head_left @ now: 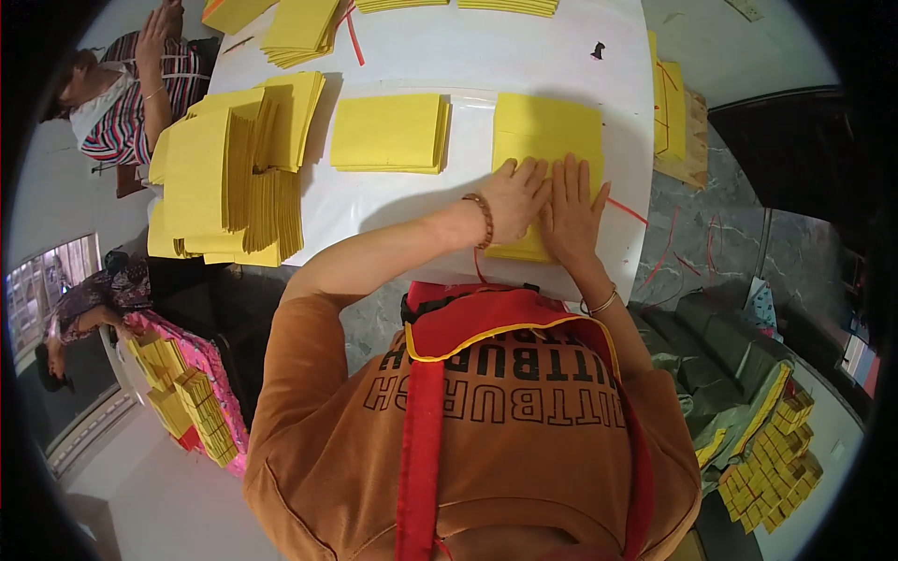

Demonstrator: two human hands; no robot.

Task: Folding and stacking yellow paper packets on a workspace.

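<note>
Both my hands press down on a stack of yellow paper [547, 126] near the right front of the white table. My left hand [517, 198], with a beaded bracelet at the wrist, lies on the stack with its fingers slightly bent and nothing seen in them. Right beside it, my right hand [572, 210] rests flat, its fingers stretched toward the far side. A thin red strip [627, 211] sticks out to the right of the stack; another bit of red shows below my left wrist. To the left lies a second, neat yellow stack [385, 132].
Large piles of yellow paper [206, 182] stand on the table's left side, with more stacks [301, 33] along the far edge. A small black object [599, 50] lies at the far right. Other people [140, 84] are at left. Tied yellow bundles [772, 458] sit at lower right.
</note>
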